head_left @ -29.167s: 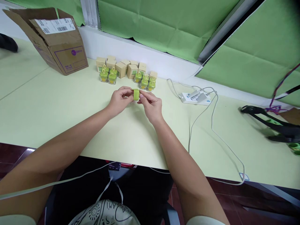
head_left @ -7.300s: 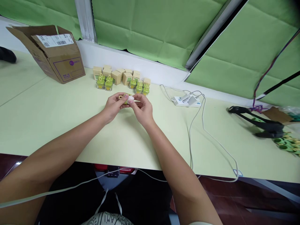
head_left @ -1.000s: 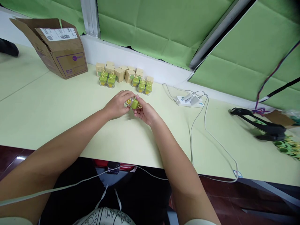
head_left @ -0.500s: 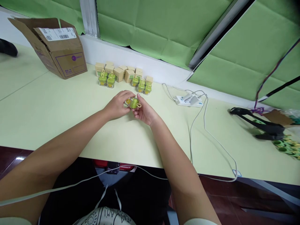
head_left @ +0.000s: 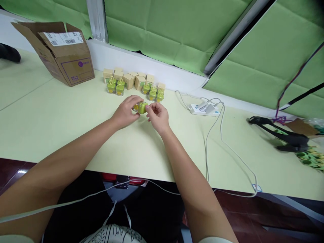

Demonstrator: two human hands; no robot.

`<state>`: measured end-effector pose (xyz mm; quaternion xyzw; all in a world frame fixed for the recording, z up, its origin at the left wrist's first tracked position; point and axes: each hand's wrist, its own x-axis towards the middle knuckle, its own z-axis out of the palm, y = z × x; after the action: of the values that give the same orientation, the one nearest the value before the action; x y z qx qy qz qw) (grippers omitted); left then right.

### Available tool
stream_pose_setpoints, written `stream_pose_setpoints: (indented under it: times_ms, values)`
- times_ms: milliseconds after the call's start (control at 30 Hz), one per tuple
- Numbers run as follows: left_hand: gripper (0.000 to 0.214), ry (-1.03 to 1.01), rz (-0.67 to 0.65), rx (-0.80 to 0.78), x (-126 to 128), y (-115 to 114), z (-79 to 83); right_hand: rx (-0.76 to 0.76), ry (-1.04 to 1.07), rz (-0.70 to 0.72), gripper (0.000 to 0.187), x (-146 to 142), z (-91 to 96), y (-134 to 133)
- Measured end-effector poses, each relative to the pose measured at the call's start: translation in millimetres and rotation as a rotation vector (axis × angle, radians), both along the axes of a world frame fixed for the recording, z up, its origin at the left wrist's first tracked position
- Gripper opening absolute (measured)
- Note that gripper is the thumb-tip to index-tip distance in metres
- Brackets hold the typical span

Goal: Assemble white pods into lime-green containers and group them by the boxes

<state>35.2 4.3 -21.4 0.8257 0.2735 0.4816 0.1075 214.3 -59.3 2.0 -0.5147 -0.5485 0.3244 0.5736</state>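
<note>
My left hand point(head_left: 128, 112) grips a small clear jar with a green lid point(head_left: 142, 107), tilted on its side above the table with the lid facing right. Something yellow shows through its clear part. My right hand point(head_left: 158, 116) pinches at the lid's end, its thumb and fingertips covering the loop there. Beyond the hands stand two groups of similar green-lidded jars, one at the left point(head_left: 119, 88) and one at the right point(head_left: 152, 95). Several small kraft boxes point(head_left: 129, 81) are lined up behind them.
A large open cardboard box point(head_left: 76, 67) stands at the back left. To the right lies a white power strip point(head_left: 204, 109) with plugs and loose cables. Farther right are a black stand-like object point(head_left: 280, 133) and green ring-shaped pieces point(head_left: 310, 158). A phone point(head_left: 122, 181) sits below the table edge.
My right hand has turned from cupping the jar's lid side to pinching the loop end with its fingertips. The jar has shifted slightly left and up in my left hand.
</note>
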Motion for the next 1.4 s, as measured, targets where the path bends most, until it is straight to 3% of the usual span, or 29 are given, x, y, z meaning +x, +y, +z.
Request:
stream_pose_setpoints:
  times_ms: [267, 533, 733, 900, 1100, 1267, 1400]
  values:
    - [0.047, 0.057, 0.006, -0.008, 0.4, -4.9, -0.5, -0.019, 0.053, 0.084, 0.042, -5.2, -8.4, 2.5]
    - [0.050, 0.064, 0.033, -0.104, 4.3, -1.8, -5.0, -0.009, 0.016, 0.012, 0.027, -8.9, -7.5, 1.1]
    - [0.044, 0.073, 0.036, -0.142, 8.4, -2.2, -8.4, 0.072, -0.115, -0.154, 0.024, -9.1, -8.4, 0.3]
    - [0.042, 0.074, 0.032, -0.157, 9.0, -4.0, -7.0, 0.060, -0.155, -0.150, 0.023, -9.9, -8.3, -2.4]
    - [0.042, 0.052, 0.026, -0.176, 8.6, -5.5, -5.2, 0.087, -0.189, -0.193, 0.028, -10.2, -11.4, 0.0]
    - [0.041, 0.054, 0.061, -0.238, 9.3, -10.0, -3.1, 0.085, -0.215, -0.132, 0.040, -8.9, -19.4, 7.3]
    - [0.045, 0.036, 0.067, -0.219, 10.5, -11.2, -4.5, 0.079, -0.240, -0.096, 0.040, -10.7, -21.8, 7.3]
